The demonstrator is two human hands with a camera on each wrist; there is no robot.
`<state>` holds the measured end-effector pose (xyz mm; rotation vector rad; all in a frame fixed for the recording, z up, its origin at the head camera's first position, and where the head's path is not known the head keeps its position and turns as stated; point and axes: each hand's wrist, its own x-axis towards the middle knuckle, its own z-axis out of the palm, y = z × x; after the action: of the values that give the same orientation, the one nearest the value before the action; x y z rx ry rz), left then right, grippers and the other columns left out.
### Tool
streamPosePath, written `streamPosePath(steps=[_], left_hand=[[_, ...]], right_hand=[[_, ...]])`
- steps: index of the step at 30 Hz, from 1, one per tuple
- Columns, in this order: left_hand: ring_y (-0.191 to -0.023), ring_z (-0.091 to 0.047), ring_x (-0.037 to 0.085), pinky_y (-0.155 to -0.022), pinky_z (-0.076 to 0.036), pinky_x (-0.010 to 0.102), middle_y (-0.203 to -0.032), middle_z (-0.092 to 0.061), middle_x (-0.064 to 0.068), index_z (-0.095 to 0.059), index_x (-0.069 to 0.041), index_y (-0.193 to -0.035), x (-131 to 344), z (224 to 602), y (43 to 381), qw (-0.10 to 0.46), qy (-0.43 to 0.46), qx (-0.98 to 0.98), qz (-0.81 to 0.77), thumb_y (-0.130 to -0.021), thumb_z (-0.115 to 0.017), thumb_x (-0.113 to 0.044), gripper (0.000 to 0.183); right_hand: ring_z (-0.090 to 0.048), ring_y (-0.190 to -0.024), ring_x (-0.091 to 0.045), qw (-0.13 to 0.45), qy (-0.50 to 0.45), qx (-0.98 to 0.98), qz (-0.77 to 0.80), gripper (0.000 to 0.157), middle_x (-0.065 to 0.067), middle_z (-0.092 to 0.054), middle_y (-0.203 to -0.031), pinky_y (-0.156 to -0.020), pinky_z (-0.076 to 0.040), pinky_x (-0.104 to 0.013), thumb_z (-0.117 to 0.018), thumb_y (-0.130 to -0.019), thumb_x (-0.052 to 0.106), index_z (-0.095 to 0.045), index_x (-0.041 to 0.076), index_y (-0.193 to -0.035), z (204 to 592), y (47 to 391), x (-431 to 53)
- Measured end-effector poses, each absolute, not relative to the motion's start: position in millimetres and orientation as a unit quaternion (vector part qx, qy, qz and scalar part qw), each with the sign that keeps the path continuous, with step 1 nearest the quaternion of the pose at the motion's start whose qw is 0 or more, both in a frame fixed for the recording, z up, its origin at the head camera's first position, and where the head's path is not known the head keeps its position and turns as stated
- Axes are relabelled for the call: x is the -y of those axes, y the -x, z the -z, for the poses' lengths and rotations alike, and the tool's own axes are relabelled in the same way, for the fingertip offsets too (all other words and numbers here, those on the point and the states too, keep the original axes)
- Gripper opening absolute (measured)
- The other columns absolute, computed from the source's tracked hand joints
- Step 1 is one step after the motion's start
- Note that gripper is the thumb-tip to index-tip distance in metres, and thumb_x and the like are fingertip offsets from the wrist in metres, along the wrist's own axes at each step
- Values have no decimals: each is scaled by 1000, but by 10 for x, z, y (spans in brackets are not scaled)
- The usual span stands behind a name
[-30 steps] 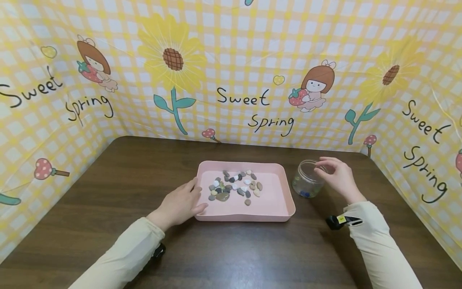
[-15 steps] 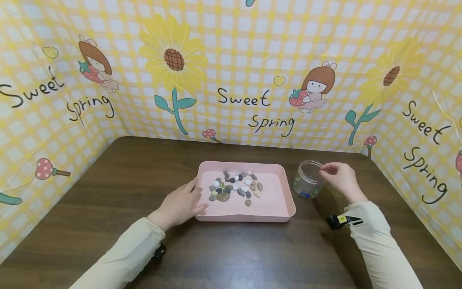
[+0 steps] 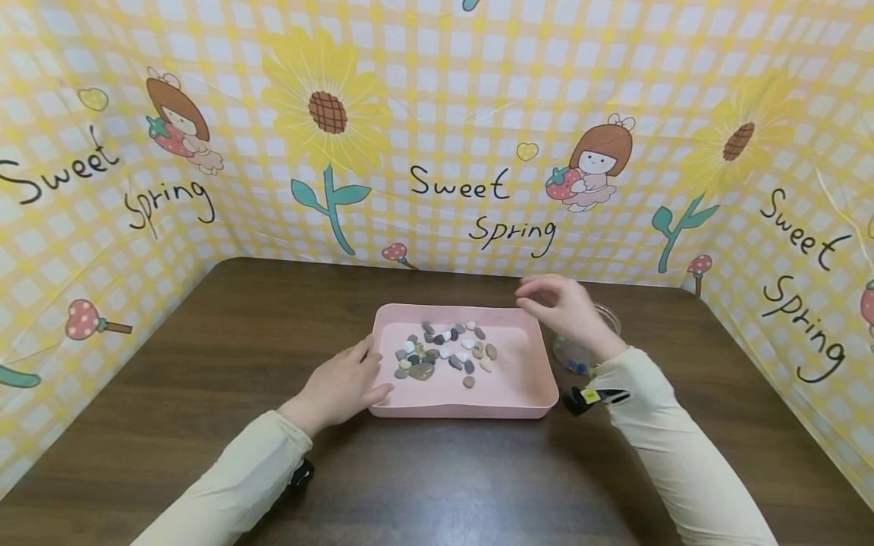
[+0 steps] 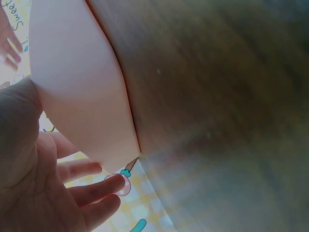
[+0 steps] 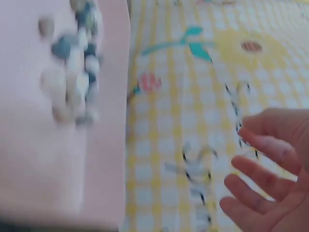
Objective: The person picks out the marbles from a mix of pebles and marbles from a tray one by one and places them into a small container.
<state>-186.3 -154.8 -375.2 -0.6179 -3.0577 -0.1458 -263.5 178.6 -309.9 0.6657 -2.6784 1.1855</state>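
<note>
A pink tray (image 3: 526, 379) holds several pebbles (image 3: 447, 353) in grey, white, black and tan. My left hand (image 3: 341, 383) holds its left rim near the front corner, the thumb over the edge and the fingers along the outer wall. In the left wrist view the tray wall (image 4: 82, 72) hides the thumb's tip. Above the tray's far right corner hovers my right hand (image 3: 560, 307), its fingers loosely bent; the right wrist view shows nothing held between them. Behind that wrist stands a clear jar (image 3: 575, 353), partly hidden, with blue marbles (image 3: 578, 368) at the bottom.
The dark brown wooden table (image 3: 437, 478) ends at a yellow checked cloth (image 3: 451, 98) with printed flowers, which rises behind and at both sides. The jar stands close to the tray's right wall.
My right hand has moved left from the jar's rim to above the tray's far right corner. The left hand and the tray have stayed in place.
</note>
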Motion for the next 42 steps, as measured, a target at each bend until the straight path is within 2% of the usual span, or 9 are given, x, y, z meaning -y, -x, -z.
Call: streamPosePath(steps=[8,17,22,34,42], left_hand=[[-124,-49,39,-100,-44,47,-142,-40,27,-55,3,-126,1552,3759,1860,18,202,978,49,-90,-52,-45,60],[-124,-49,39,-100,-44,47,-143,-39,27,-55,3,-126,1547,3745,1855,16,203,978,54,-90,-52,-45,59],[-124,-49,39,-100,-44,47,-143,-39,27,-55,3,-126,1541,3735,1852,14,201,978,53,-90,-52,-45,60],[-123,-50,39,-99,-44,48,-144,-38,26,-54,2,-127,1535,3730,1855,7,191,980,58,-90,-53,-45,60],[-124,-49,39,-99,-44,48,-144,-38,26,-54,2,-127,1537,3730,1857,4,188,981,57,-90,-53,-46,60]], right_hand=[[-55,-119,-30,-20,-302,859,-413,19,-17,-61,-122,-104,-42,-40,-65,-86,11,-69,0,-100,3260,2751,-1208],[-54,-119,-30,-78,-341,871,-344,21,-17,-62,-121,-106,-40,-46,-66,-85,13,-69,0,-101,3422,2878,-799],[-53,-121,-27,-102,-353,864,-343,19,-14,-63,-121,-107,-38,-45,-69,-83,13,-71,3,-99,3474,2949,-700],[-46,-130,-25,-178,-343,859,-336,16,-12,-56,-133,-112,-31,-41,-68,-83,12,-71,6,-98,3586,3045,-586],[-50,-127,-20,-180,-364,865,-296,9,-8,-58,-131,-107,-39,-36,-69,-82,12,-73,12,-91,3728,3059,-540]])
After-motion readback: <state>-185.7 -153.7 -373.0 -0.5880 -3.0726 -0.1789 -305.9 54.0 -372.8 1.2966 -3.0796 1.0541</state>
